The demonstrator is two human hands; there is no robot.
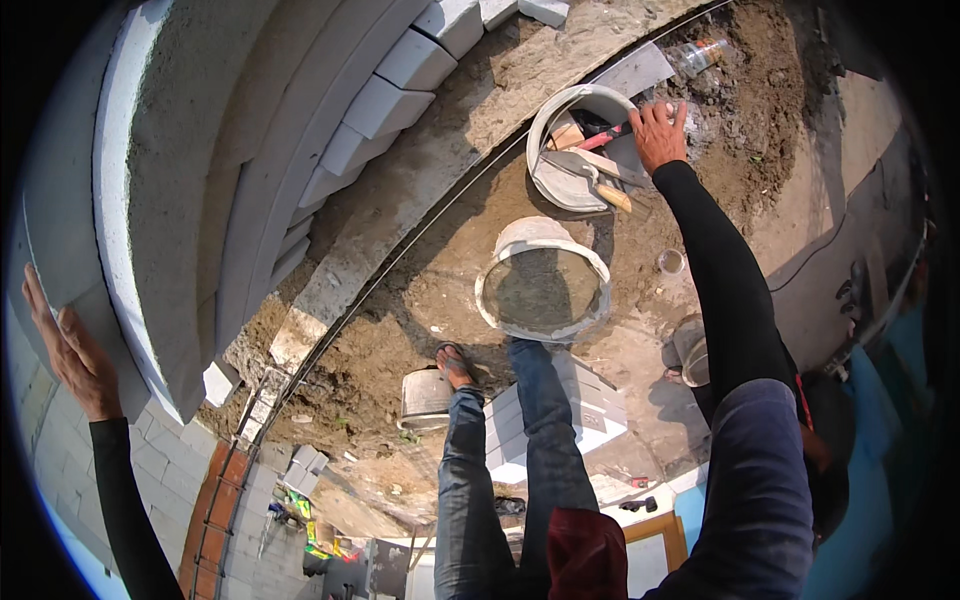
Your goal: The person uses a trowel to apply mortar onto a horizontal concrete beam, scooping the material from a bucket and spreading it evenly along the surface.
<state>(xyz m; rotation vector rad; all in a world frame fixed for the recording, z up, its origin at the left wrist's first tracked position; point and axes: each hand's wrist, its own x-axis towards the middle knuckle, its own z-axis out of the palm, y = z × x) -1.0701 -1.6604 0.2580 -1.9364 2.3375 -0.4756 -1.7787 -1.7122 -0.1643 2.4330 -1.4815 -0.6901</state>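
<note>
My left hand (75, 358) lies with its fingers stretched out against the pale block wall (160, 200) at the far left. Away to the right, my right hand (660, 137) is bent over the right rim of a round whitish bucket (541, 165). In that bucket lie a trowel (582, 168) with a wooden handle, a tool with a red handle (605, 137) and other pieces. The red handle's end comes close to my fingers. Nearer to me stands a second bucket (602, 312), filled with grey wet mortar (540, 290).
White blocks (385, 105) stand along the wall, and more blocks (590, 405) are stacked beside my legs. A grey bucket (427, 393) is near my foot. A taut line (400, 250) runs along the concrete footing (450, 150). A plastic cup (671, 262) sits on the soil.
</note>
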